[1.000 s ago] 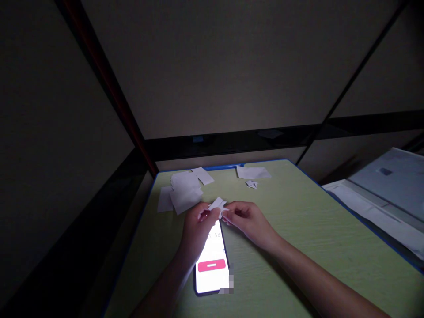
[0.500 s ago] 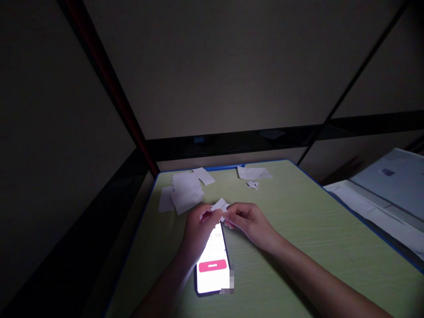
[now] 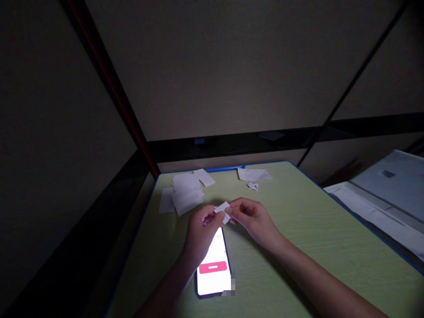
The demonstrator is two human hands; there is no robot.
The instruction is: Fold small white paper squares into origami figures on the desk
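Note:
A small folded piece of white paper [image 3: 222, 207] is pinched between my two hands above the green table. My left hand [image 3: 202, 229] grips its left side, the thumb pressed near its lower edge. On the right side, my right hand [image 3: 251, 221] holds it between thumb and fingers. Below my left hand lies a phone [image 3: 213, 282] with a bright white screen and a red button; the hand covers part of its upper end. A small folded paper shape [image 3: 252, 186] rests on the table beyond my right hand.
Several white paper sheets [image 3: 187, 194] lie overlapping at the back left of the table [image 3: 314, 234]. Another white sheet [image 3: 255, 174] lies near the back edge. Beside the table on the right stands a pale, box-like object [image 3: 391, 176]. A wall rises behind.
The folded paper has turned slightly in my fingers, and my right thumb now lies over its right part. My hands have shifted only a little. The phone's visible digits went from 58 to 59.

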